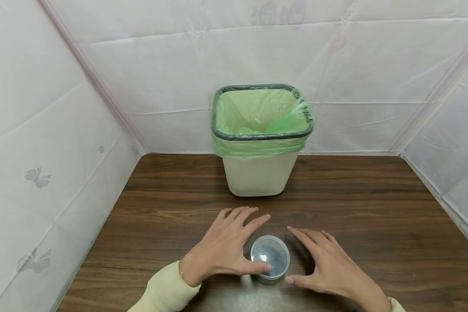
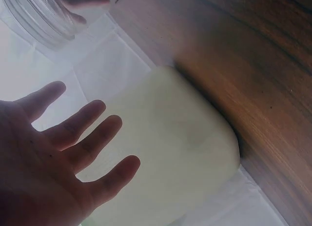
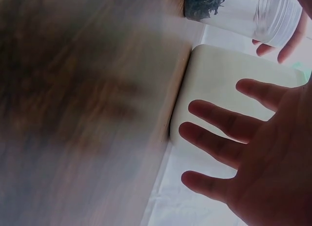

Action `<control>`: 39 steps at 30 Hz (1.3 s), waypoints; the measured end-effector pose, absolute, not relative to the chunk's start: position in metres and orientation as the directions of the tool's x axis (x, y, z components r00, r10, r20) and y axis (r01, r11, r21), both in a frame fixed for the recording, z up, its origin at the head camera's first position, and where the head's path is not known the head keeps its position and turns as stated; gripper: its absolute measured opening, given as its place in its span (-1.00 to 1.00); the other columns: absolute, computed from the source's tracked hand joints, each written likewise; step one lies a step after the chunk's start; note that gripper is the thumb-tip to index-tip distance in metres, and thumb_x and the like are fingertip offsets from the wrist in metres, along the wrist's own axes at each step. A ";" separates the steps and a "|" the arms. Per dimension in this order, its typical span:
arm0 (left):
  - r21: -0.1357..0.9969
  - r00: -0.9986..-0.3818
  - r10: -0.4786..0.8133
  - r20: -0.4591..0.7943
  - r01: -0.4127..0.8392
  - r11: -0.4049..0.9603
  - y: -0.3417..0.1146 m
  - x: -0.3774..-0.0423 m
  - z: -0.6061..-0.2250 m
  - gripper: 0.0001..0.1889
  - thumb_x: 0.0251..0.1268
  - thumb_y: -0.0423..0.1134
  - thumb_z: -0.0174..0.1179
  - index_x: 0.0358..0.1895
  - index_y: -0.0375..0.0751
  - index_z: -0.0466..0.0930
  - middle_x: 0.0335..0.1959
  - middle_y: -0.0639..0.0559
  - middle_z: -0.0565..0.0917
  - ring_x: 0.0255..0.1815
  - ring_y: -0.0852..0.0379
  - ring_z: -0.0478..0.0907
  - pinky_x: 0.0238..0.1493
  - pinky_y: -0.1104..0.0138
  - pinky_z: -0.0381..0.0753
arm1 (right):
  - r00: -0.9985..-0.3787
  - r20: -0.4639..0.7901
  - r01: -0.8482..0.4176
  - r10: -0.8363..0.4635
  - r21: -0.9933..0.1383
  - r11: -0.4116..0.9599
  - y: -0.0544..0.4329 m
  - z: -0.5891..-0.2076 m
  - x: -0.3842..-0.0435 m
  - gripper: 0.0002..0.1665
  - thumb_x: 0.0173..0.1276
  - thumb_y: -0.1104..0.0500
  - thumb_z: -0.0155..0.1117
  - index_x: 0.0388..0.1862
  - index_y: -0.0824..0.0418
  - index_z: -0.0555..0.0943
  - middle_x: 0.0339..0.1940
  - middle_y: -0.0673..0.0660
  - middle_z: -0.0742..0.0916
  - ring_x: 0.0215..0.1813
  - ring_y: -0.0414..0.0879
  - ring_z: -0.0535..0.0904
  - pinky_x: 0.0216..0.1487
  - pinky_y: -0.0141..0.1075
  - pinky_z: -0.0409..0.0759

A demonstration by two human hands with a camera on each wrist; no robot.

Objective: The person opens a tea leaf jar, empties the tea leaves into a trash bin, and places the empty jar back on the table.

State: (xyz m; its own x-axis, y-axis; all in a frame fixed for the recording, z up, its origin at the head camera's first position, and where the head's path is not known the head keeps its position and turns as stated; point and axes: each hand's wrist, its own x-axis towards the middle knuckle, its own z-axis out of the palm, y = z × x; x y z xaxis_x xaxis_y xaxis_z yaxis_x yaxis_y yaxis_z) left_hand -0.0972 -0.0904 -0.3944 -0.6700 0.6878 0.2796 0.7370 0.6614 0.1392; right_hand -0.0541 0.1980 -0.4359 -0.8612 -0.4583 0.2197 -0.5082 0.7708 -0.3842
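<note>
A clear round jar (image 1: 274,253) with a transparent lid stands upright on the table near the front. Dark, shredded, leaf-like contents (image 3: 204,4) lie at its bottom in the right wrist view. My left hand (image 1: 224,249) is spread at the jar's left, its thumb crossing over the lid in the head view; whether it touches cannot be told. On the other side, my right hand (image 1: 329,266) is spread with a gap between its fingers and the jar. Neither hand holds anything. The jar's upper part (image 2: 41,16) shows at the corner of the left wrist view.
Behind the hands stands a cream waste bin (image 1: 259,173) with a dark rim and a green plastic liner (image 1: 284,123). The brown wood-grain table (image 1: 160,195) reaches back to white sheeting (image 1: 171,78), which also rises at both sides.
</note>
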 end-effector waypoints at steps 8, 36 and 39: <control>0.168 -0.657 0.703 0.272 0.752 0.638 -0.089 -0.095 -0.397 0.05 0.00 0.70 -0.03 0.54 0.19 0.26 0.42 0.01 0.40 0.37 0.01 0.36 0.19 -0.13 0.42 | -0.854 0.216 -0.521 -0.474 -0.377 0.766 0.196 -0.439 -0.053 0.26 -0.03 -0.59 0.39 0.57 -0.01 0.32 0.33 0.01 0.57 0.30 0.01 0.50 0.26 0.33 0.31; 0.161 -0.626 0.727 0.282 0.778 0.608 -0.080 -0.092 -0.402 0.09 -0.06 0.72 0.01 0.52 0.16 0.28 0.37 0.08 0.43 0.34 0.11 0.39 0.16 -0.02 0.45 | -0.829 0.245 -0.559 -0.502 -0.346 0.754 0.191 -0.443 -0.054 0.28 -0.07 -0.61 0.40 0.54 0.02 0.35 0.32 -0.03 0.58 0.29 -0.03 0.49 0.29 0.20 0.33; 0.157 -0.620 0.732 0.283 0.783 0.602 -0.079 -0.091 -0.402 0.08 -0.06 0.71 0.03 0.52 0.16 0.29 0.36 0.07 0.43 0.33 0.12 0.40 0.14 0.00 0.46 | -0.830 0.242 -0.558 -0.503 -0.347 0.754 0.191 -0.443 -0.054 0.28 -0.06 -0.61 0.39 0.54 0.02 0.35 0.32 -0.03 0.57 0.29 -0.04 0.49 0.29 0.19 0.32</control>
State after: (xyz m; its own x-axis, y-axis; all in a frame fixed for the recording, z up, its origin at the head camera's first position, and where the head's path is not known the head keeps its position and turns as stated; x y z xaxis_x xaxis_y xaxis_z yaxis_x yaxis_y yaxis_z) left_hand -0.0913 -0.0793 -0.4025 -0.6198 0.7319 0.2830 0.7828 0.6021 0.1571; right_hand -0.0542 0.1905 -0.4432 -0.8297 -0.5030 0.2421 -0.5582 0.7535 -0.3473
